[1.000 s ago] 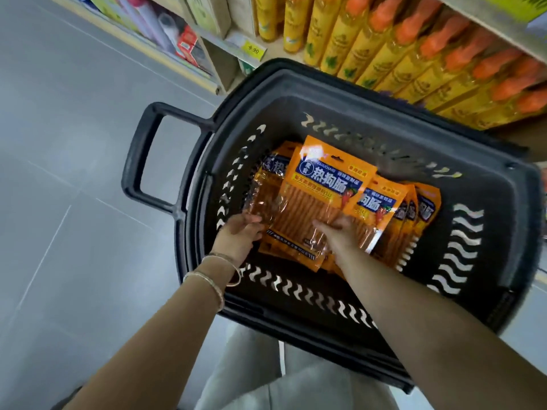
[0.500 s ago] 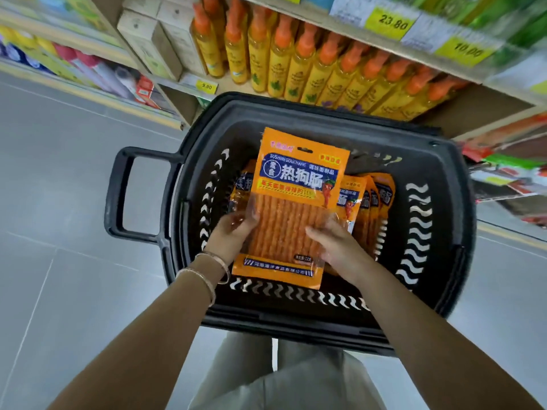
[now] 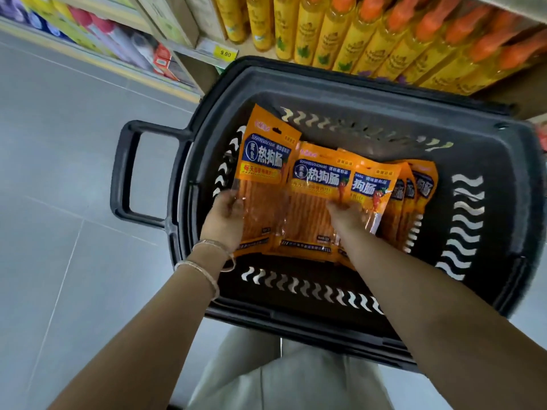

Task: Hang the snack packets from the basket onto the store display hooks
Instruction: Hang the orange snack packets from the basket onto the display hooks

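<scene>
While I lean over the black basket [image 3: 488, 161], my left hand [image 3: 226, 218] pinches the near left side of one orange snack packet [image 3: 265, 184], and my right hand [image 3: 344, 216] is closed on the middle of a second packet [image 3: 315, 199] just beside it. Both packets stand lengthwise, hang-hole tops pointing away from me toward the shelf of yellow bottles [image 3: 340, 34], bottoms toward me. More packets [image 3: 414, 190] stand on edge at my right, inside the basket.
</scene>
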A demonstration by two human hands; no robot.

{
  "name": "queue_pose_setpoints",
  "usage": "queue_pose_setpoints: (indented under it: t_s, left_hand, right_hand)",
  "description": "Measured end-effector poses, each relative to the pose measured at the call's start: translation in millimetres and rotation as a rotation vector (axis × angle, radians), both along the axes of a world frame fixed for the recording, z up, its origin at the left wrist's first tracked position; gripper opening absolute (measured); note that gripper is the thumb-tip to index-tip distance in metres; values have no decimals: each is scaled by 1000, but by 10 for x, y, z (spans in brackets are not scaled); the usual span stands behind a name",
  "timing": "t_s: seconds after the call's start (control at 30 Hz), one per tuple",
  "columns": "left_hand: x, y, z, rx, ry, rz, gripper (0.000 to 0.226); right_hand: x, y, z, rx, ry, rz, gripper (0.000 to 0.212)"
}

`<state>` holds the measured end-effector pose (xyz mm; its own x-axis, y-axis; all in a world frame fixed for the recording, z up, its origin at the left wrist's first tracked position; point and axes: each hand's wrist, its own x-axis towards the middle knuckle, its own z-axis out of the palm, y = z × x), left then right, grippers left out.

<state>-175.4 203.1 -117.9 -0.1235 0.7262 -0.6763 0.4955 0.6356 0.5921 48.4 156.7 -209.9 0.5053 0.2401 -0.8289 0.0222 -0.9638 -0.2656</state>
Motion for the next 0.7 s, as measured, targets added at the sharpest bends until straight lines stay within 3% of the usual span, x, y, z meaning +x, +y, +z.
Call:
queue_pose_setpoints:
  t_s: [0.1, 0.27, 0.37, 0.53, 0.63, 0.7]
  left_hand:
    - [-10, 15, -12, -8, 39, -26, 11]
    - [15, 19, -4, -11, 101, -84, 9]
    - [37, 15, 71, -13, 113, -112, 9]
    - [40, -21, 418, 15, 44, -102, 9]
    - [68, -43, 734, 71, 18, -122, 6]
    - [109, -88, 951, 97, -33, -101, 15]
  right_hand:
    - [-27, -8, -68, 31, 65, -60, 66]
    - [-54, -169, -34, 151, 144, -28, 25]
    - [-69, -249, 131, 200, 177, -113, 13]
    - [-28, -367, 687, 280, 323, -161, 19]
    - [-20, -493, 1106, 386, 281, -154, 36]
    - [2, -620, 1380, 478, 186, -148, 37]
